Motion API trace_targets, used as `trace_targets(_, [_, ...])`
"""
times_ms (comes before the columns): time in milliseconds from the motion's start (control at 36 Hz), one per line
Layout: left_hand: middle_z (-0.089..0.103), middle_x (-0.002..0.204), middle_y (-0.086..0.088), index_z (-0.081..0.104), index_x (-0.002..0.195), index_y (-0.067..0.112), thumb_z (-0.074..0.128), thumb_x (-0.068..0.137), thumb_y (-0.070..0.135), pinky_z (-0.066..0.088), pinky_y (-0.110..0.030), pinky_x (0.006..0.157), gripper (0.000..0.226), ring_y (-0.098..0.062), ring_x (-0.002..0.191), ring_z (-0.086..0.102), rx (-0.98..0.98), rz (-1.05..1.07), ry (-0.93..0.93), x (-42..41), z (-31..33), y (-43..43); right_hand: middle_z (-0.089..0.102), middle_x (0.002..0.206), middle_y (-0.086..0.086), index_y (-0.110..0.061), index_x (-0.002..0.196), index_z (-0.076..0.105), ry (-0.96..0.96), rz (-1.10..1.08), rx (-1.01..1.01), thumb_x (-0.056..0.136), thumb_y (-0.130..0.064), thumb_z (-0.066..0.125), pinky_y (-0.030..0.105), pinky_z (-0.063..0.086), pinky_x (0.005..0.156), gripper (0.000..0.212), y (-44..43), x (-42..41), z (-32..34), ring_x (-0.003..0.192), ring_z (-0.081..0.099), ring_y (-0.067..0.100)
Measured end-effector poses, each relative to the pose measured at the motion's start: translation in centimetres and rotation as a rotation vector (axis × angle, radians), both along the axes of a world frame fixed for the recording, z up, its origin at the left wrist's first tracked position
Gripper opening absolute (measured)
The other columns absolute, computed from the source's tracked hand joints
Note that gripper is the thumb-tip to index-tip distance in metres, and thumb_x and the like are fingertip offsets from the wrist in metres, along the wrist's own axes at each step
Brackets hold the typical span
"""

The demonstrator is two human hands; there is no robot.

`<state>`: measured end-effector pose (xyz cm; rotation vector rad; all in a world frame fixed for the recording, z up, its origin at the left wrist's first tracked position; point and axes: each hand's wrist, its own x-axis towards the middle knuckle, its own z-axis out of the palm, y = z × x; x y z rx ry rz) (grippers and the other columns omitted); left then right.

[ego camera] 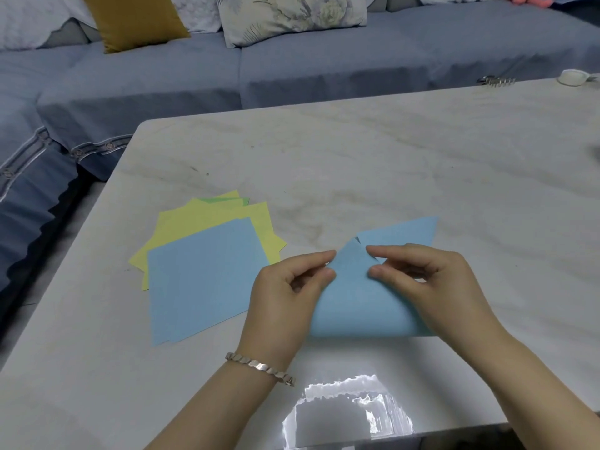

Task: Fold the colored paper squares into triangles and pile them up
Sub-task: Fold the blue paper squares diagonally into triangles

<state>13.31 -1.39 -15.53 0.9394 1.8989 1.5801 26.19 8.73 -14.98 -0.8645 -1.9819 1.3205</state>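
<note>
A blue paper square lies bent over itself in front of me on the marble table. Its near half curls up and one corner meets the far corner around the middle. My left hand pinches the raised corner from the left between thumb and forefinger. My right hand pinches the same corner area from the right. To the left sits a fanned stack of flat squares: a blue sheet on top, yellow sheets beneath, and a green edge peeking out at the back.
A blue-grey sofa with a mustard cushion and a floral cushion runs behind the table. A metal clip and a white roll lie at the far right edge. A bright window reflection glares near the front edge.
</note>
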Motion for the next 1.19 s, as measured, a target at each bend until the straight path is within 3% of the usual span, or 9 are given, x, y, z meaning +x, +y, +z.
trace_targets(361, [0.063,0.063,0.032,0.068,0.072,0.037,0.071,0.075,0.005,0.04,0.0,0.063,0.032,0.013,0.064,0.058,-0.002,0.02,0.017,0.4,0.1,-0.1,0.067,0.086,-0.025,-0.038,0.08,0.067,-0.045,0.041,-0.004,0.074,-0.01,0.074,0.003,0.042,0.068,0.03,0.3,0.3,0.0,0.076,0.064,0.0])
trace_targets(667, [0.062,0.055,0.018,0.064,0.068,0.036,0.073,0.073,0.007,0.04,-0.002,0.058,0.031,0.006,0.051,0.054,-0.115,-0.009,0.037,0.1,-1.2,0.8,0.069,0.077,-0.022,-0.037,0.07,0.069,-0.125,0.076,-0.015,0.077,-0.011,0.072,0.004,0.041,0.065,0.028,1.4,0.2,-0.6,0.071,0.061,-0.007])
trace_targets(833, [0.063,0.066,0.003,0.057,0.078,0.031,0.072,0.073,0.009,0.056,-0.033,0.068,0.027,-0.012,0.055,0.057,-0.314,-0.127,0.02,-1.3,-2.5,3.9,0.064,0.075,-0.022,-0.032,0.076,0.071,-0.41,0.199,0.074,0.079,-0.014,0.071,0.002,0.039,0.068,0.018,4.9,-1.6,-1.7,0.073,0.058,-0.006])
trace_targets(944, [0.057,0.066,0.005,0.06,0.079,0.026,0.071,0.072,0.009,0.056,-0.039,0.074,0.021,-0.015,0.063,0.057,-0.384,-0.136,0.128,-2.3,-4.0,5.9,0.063,0.077,-0.014,-0.02,0.088,0.075,-0.517,0.235,0.125,0.081,-0.014,0.069,0.003,0.038,0.063,0.011,6.7,-3.4,-3.4,0.074,0.056,0.001])
trace_targets(1194, [0.052,0.067,0.014,0.063,0.087,0.019,0.065,0.075,0.012,0.043,-0.021,0.07,0.014,-0.011,0.073,0.053,-0.513,-0.151,0.347,-3.4,-6.7,8.1,0.064,0.091,-0.007,-0.018,0.1,0.072,-0.609,0.183,0.184,0.086,-0.017,0.063,0.021,0.04,0.077,0.016,6.9,-4.7,-6.6,0.09,0.057,0.011])
